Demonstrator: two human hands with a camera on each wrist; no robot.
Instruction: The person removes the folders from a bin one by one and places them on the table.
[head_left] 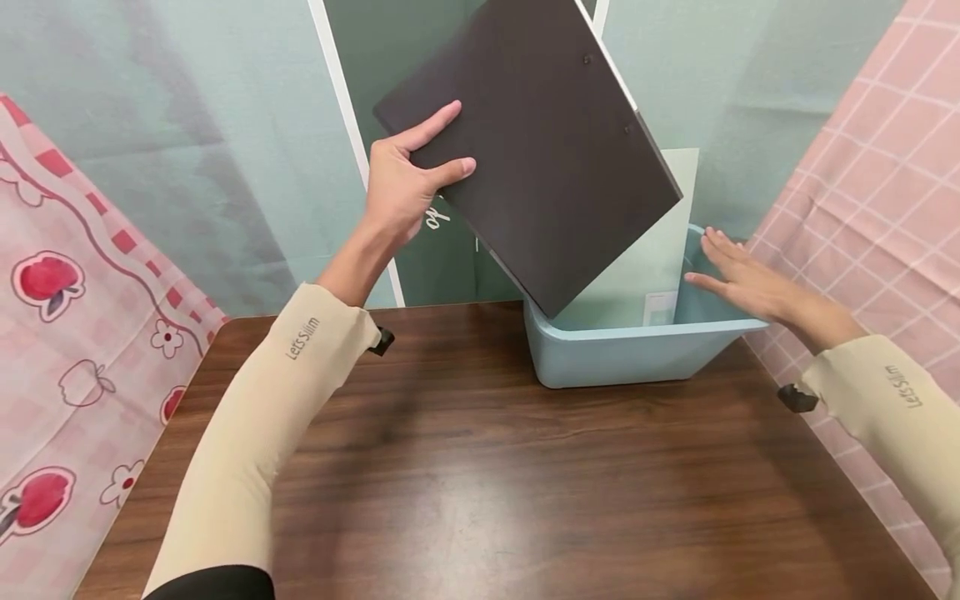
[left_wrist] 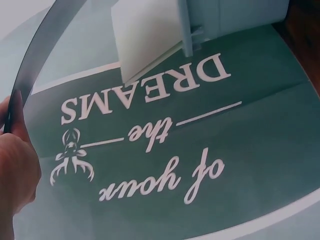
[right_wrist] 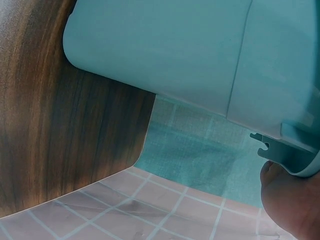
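Holding in the left hand (head_left: 405, 183), by the left edge, a dark folder (head_left: 555, 150), with thumb and index finger spread on the near face. Tilted, with lower corner at the left rim of the pale blue bin (head_left: 615, 358), in front of a pale green board (head_left: 660, 258). With the right hand (head_left: 750, 279), fingers straight, seemingly touching the right rim. Probably stiff, rather light, perhaps slippery; best to grip by both long edges.

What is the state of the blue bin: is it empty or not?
Not empty: a pale green panel stands inside the blue bin, rising above its rim. Its bottom is hidden; other contents: cannot tell.
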